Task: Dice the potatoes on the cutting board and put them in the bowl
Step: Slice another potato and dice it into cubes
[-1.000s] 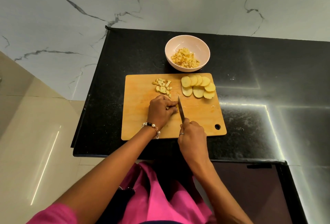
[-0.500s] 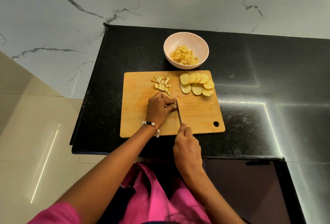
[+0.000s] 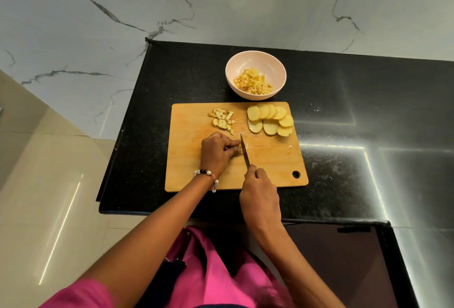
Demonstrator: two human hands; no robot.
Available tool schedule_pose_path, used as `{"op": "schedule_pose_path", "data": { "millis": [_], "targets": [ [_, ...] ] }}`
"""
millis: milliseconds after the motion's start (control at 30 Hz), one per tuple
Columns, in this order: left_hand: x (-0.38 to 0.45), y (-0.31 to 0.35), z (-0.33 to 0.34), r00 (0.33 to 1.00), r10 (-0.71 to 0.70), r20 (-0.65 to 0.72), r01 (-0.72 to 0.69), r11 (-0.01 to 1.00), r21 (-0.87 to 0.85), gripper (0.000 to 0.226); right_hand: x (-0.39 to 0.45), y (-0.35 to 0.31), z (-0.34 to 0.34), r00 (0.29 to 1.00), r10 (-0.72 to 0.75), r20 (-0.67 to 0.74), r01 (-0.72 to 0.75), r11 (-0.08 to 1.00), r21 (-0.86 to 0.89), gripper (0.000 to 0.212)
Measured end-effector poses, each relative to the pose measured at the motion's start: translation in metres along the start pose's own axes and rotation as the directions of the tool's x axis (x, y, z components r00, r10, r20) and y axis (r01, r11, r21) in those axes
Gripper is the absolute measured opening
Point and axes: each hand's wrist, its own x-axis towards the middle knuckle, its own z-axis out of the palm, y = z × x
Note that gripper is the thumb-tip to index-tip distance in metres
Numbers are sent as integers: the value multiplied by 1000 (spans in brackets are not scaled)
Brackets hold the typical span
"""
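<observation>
A: Landmark is the wooden cutting board [image 3: 270, 160]. Why is the work laid out this way?

B: Looks like a sorting scheme. Uncut potato slices [image 3: 270, 121] are fanned at the board's far right corner, overlapping. A small heap of diced pieces [image 3: 222, 121] sits at the far left-centre, apart from the slices. The middle of the board is kept for cutting. The pink bowl [image 3: 255, 62] stands just beyond the board's far edge, already holding a mound of dice, so a full heap has a short trip.

A: And the piece under the knife?

B: Mid-board, under the left hand [image 3: 216, 151]. Mostly hidden; only a pale sliver shows by the blade. Likely a slice or strips being cross-cut.

A: Left hand's pose?

B: Knuckles up, fingers curled and bunched, fingertips pressing down on the potato right beside the blade. I judge that keeps the piece from sliding and tucks the tips back from the edge.

A: Right hand?

B: The right hand [image 3: 260, 194] is at the board's near edge, fingers wrapped round the knife [image 3: 244, 150] handle, handle itself covered. Blade runs away from the body, touching or nearly touching the board beside the left fingers.

A: Progress?

B: Partway, by my reading: several slices untouched, one heap not yet in the bowl.
</observation>
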Motion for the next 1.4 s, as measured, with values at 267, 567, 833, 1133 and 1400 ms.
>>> {"op": "schedule_pose_path", "data": {
  "millis": [267,567,833,1133,1400],
  "targets": [
    [0,0,-1,1000,1,9,-1,1000,-13,28,-4,3,2,1000,27,-16,-26,998,51,47],
    [0,-1,2,999,-43,-31,42,999,-15,22,-1,-12,-4,999,23,30,-21,999,-42,47],
    [2,0,-1,1000,-28,-1,28,999,19,20,17,-27,5,998,-58,-24,55,992,-116,31],
    [-3,1,1,998,-22,-52,23,1000,19,22,-21,-2,5,999,-36,35,37,999,-16,40],
    [-2,7,-3,999,-35,15,34,997,72,35,-6,20,-15,991,131,-36,-126,984,127,32]
  ]
}}
